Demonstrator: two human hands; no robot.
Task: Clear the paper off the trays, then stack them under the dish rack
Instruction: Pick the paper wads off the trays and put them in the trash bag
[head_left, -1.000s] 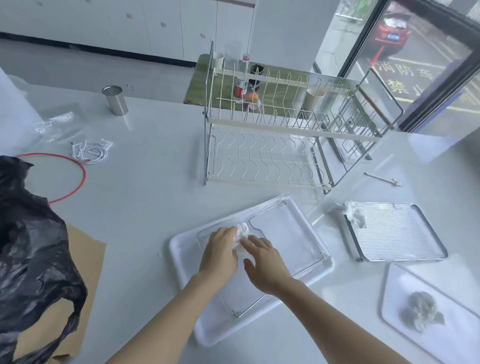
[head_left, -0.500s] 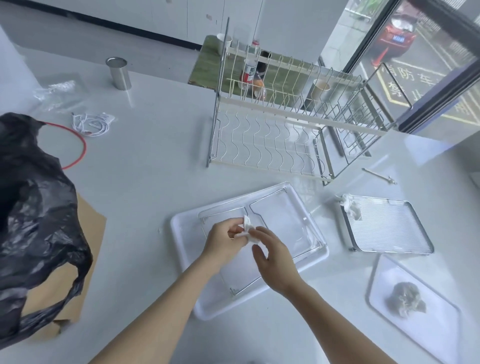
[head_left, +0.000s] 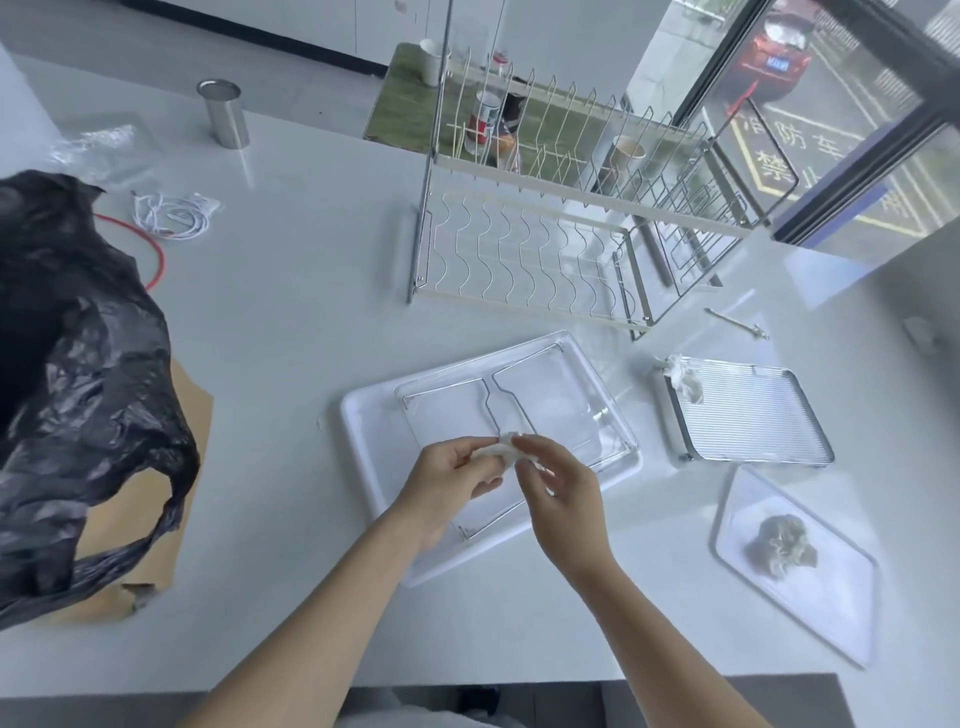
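The paper wad (head_left: 501, 451) you pinch between both hands is light, soft and crushable, so fingertips suffice; it hangs just above the white tray (head_left: 363, 415). Your left hand (head_left: 451, 480) curls around it; your right hand (head_left: 558, 491) nips its edge, other fingers loose. Count three wads: this one, one at the ribbed metal tray (head_left: 753, 415) corner at 3 o'clock, one on the flat tray (head_left: 831, 613) at 4 o'clock. Three trays, stiff and slick; grip their rims. One dish rack (head_left: 545, 249) at 12 o'clock.
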